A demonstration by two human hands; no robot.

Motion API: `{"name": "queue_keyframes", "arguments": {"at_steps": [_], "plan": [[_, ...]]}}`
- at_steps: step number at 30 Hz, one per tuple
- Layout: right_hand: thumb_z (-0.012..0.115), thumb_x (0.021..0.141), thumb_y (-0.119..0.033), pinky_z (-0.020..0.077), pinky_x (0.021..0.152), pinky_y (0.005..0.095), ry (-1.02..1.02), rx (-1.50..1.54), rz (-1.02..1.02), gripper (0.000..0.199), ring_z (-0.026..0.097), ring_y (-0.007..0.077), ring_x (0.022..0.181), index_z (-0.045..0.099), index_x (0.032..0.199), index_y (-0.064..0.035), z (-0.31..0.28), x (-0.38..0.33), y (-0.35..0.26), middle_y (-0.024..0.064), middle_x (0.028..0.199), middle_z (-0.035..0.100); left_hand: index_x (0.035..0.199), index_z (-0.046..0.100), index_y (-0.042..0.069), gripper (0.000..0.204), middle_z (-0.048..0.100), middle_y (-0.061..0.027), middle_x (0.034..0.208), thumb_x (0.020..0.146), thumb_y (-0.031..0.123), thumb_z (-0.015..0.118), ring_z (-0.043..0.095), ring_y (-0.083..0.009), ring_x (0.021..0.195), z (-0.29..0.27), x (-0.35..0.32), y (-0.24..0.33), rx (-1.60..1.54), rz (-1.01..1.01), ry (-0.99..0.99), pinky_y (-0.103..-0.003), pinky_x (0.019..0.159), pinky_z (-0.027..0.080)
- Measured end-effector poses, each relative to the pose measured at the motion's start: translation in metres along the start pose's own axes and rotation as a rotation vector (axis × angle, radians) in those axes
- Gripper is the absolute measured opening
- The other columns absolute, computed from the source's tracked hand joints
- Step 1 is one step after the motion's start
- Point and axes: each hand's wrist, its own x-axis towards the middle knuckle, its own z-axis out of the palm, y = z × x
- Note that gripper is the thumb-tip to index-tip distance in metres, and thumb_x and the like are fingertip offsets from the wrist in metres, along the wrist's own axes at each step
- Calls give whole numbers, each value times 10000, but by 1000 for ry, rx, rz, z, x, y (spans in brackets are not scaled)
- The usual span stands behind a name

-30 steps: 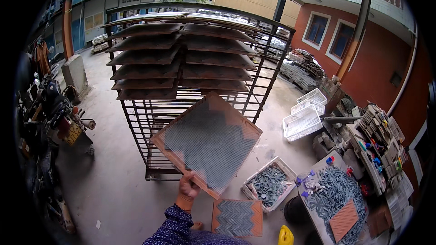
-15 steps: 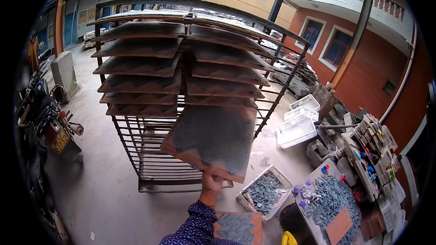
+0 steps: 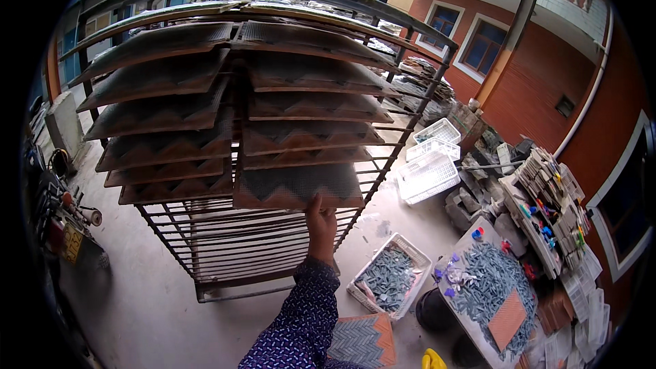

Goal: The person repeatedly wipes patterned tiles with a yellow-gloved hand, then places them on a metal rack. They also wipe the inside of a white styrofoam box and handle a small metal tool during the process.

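One hand, the right hand [image 3: 321,222], is closed on the near edge of a flat orange board carrying grey mosaic mesh [image 3: 297,188], resting on the tall metal rack [image 3: 225,246]. It likely handles stiff but heavy; edges give safest purchase. Left hand unseen.

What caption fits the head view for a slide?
Right hand holds a mesh-covered board at the metal rack in a tile yard.

Soft, even daylight with faint shadows, a sharp middle, and lines that bend toward the round black rim.
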Motion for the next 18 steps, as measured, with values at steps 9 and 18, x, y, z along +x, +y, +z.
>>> {"name": "queue_keyframes", "arguments": {"at_steps": [9,18], "plan": [[454,923,-229,372,936,312,19,13,13,371,491,252,1098,485,1205,11,16,-12,0,167,1175,532,993,485,85,206,492,-14,889,855,194,592,442,-99,762,-3,45,-24,404,238,-51,-228,641,344],[496,894,-201,434,831,282,45,118,168,342,576,203,962,529,1138,36,38,-9,3,156,1033,610,1369,214,59,628,417,-310,1199,831,-52,519,539,-367,1002,-15,68,-32,1590,846,-281,-350,802,461]]}}
